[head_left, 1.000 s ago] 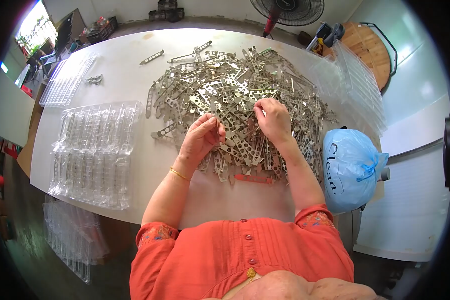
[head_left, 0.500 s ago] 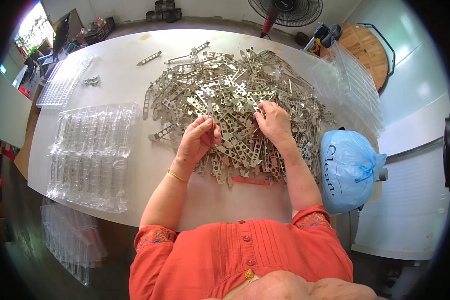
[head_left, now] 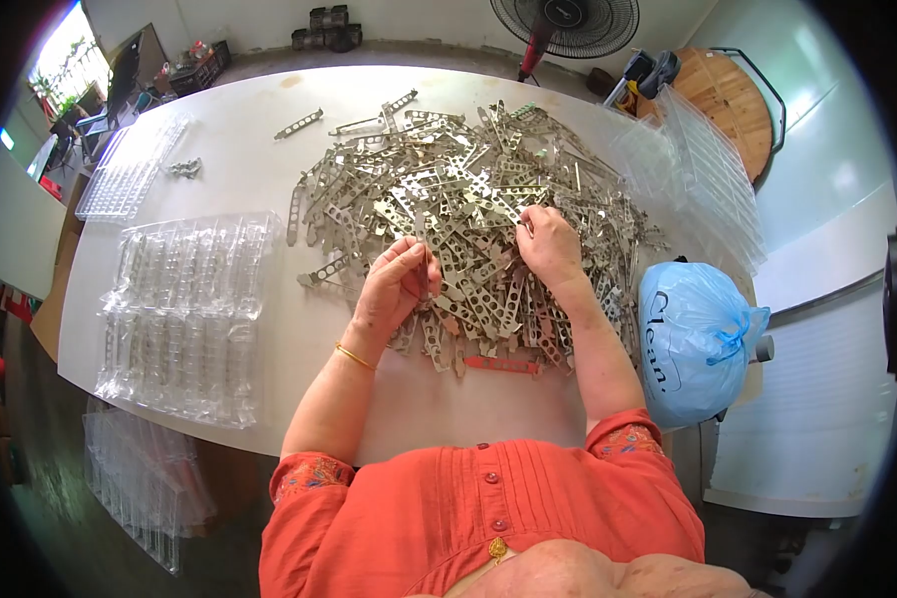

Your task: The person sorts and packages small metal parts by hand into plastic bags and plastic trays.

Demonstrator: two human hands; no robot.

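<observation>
A wide pile of flat metal strips with round holes [head_left: 468, 219] covers the middle of the white table. Over the pile's left front part, my left hand [head_left: 399, 282] is closed on a thin metal strip [head_left: 421, 227] that stands up from its fingertips. My right hand [head_left: 550, 242] rests on the pile to the right, fingertips pinched together at the strips; what they grip, if anything, is too small to make out. A red strip [head_left: 502, 365] lies at the pile's front edge.
Clear plastic trays [head_left: 184, 319] lie on the left of the table [head_left: 314, 399], another tray [head_left: 135, 164] behind them. More clear trays [head_left: 713, 164] are at the back right. A tied blue bag [head_left: 698, 339] sits right of my right arm. A fan [head_left: 568, 20] stands beyond the table.
The view has shifted slightly. Both hands stay in nearly the same place over the pile, with only small finger movements.
</observation>
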